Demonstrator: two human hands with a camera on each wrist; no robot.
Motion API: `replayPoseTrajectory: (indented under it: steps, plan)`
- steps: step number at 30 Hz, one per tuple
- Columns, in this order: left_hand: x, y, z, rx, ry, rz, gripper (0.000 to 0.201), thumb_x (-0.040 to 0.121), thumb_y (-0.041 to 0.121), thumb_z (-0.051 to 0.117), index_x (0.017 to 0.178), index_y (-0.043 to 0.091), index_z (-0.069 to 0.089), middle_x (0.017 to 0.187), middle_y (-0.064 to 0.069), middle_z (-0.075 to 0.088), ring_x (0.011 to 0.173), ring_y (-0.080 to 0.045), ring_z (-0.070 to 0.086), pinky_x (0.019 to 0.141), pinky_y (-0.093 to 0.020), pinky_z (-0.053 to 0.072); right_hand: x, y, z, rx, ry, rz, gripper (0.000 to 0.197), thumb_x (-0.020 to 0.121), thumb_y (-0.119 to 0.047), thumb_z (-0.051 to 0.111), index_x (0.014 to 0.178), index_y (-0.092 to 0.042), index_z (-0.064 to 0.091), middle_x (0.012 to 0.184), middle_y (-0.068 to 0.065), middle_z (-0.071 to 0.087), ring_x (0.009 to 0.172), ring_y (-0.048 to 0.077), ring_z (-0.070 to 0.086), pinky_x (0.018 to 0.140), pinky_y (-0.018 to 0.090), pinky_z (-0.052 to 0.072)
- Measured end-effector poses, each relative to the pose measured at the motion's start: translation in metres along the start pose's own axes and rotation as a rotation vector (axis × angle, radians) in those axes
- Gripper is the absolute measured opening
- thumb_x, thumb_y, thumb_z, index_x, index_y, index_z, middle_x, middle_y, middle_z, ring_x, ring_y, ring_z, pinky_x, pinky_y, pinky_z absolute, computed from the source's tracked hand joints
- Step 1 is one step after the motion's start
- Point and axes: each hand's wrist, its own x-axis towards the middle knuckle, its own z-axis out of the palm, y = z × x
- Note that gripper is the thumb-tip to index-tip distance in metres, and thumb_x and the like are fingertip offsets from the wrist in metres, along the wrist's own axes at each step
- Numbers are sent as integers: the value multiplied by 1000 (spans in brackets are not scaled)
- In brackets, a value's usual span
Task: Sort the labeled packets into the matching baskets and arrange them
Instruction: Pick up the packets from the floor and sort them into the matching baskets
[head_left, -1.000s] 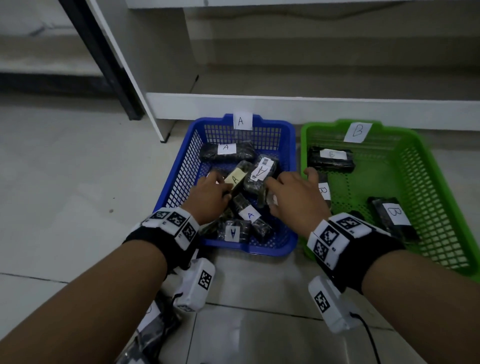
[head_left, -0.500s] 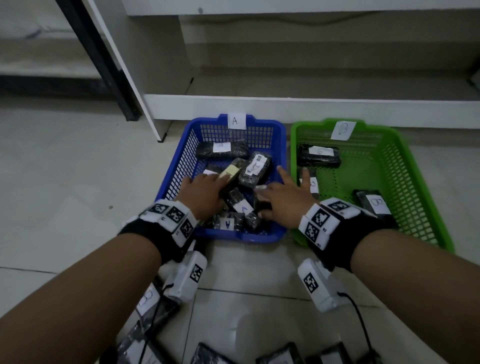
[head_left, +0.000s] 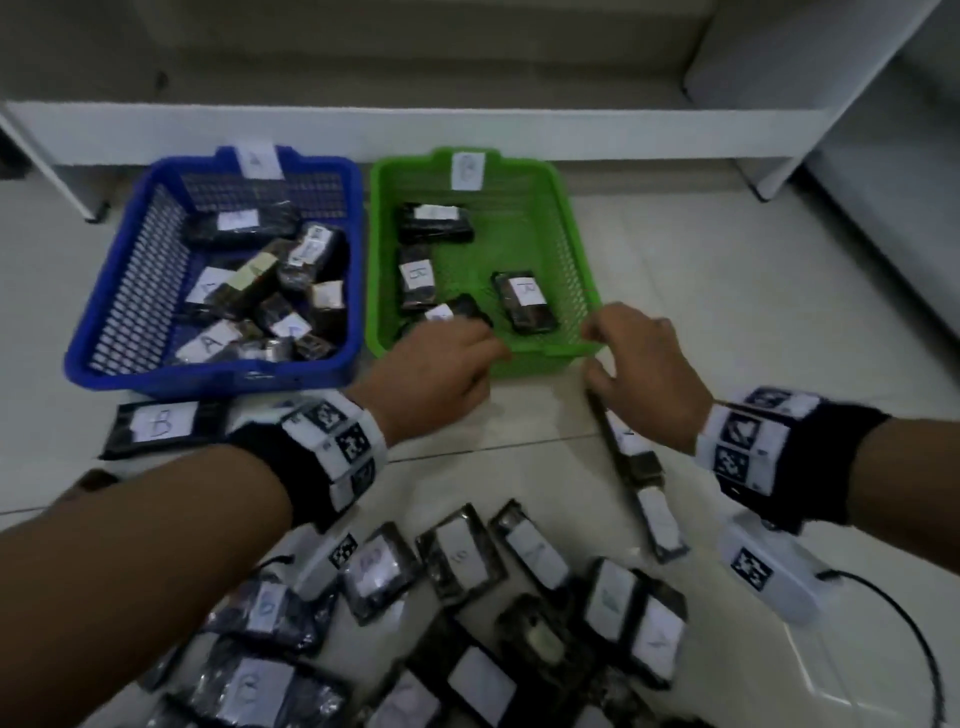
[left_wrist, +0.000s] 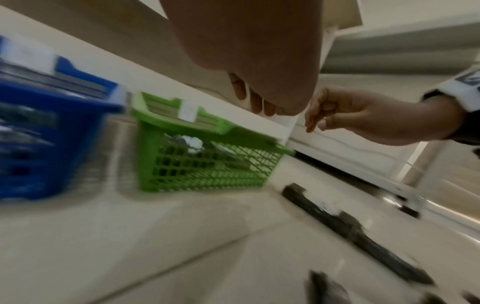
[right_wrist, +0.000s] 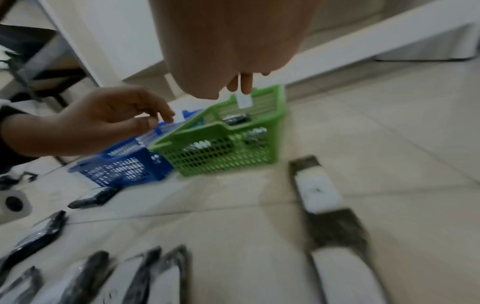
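Fingers of the left hand (head_left: 441, 366) and right hand (head_left: 647, 371) hang loosely curled, holding nothing, over the green basket's (head_left: 540, 171) near edge. Unsorted packets (head_left: 457, 556) wait on the floor.

Blue basket (head_left: 130, 291), tagged A, holds a loose jumble of dark packets (head_left: 270, 291). Green basket (head_left: 566, 244) just beside holds four, apparently B-labeled. Unsorted packets (head_left: 467, 597) lie scattered on the floor.

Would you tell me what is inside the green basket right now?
The green basket holds four dark packets with white labels. The left hand covers part of the nearest one, so its letter is unreadable.
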Motion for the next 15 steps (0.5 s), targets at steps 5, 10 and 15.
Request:
replayPoseTrajectory:
  steps: [5,10,15]
  plan:
    - [3,60,56,-126,-369,140,38,88,28,54,126,21,54,124,-5,56,110,-25,54,87,-37,45,-67,70,17,-108,-334,293,61,88,-41,57,137,-13,36,133,11,43,121,31,46,97,42,36]
    - [-5,75,84,-116,-607,154,51,90,32,48,140,23,40,138,-3,44,122,-23,44,100,-34,37,-71,80,29,-79,-566,352,87,87,-56,51,149,-13,7,150,13,29,134,31,34,107,44,32]
    - [-23,62,90,-102,-627,173,61,85,53,51,138,26,41,132,-1,46,117,-19,47,97,-34,38,-59,81,45,6,-622,444,88,82,-55,60,143,-6,19,138,16,43,123,34,47,101,48,38]
